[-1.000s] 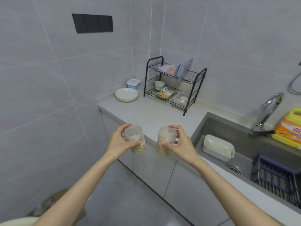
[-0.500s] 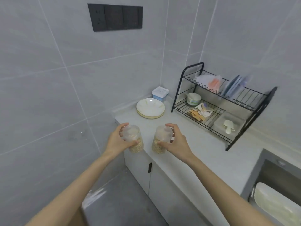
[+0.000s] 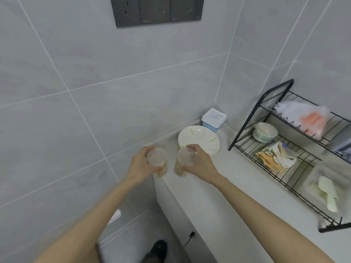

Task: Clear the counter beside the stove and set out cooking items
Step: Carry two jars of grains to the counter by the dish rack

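I hold two clear plastic jars with pale lids and light grainy contents. My left hand (image 3: 141,165) grips the left jar (image 3: 156,162) round its top, at the left end of the grey counter (image 3: 218,190) by the wall. My right hand (image 3: 199,164) grips the right jar (image 3: 185,161) the same way, just in front of a white plate (image 3: 204,138). Whether the jars' bases touch the counter is hidden by my hands.
A white-and-blue box (image 3: 214,119) stands in the corner behind the plate. A black two-tier wire rack (image 3: 284,149) on the right holds a bowl (image 3: 265,132), packets, a bag and a tray with a scoop. Below the counter edge are cabinet fronts and floor.
I have stepped closer to the counter's left end, and the view turned left so the sink left the frame. Both hands carried the jars forward over the counter edge near the plate.
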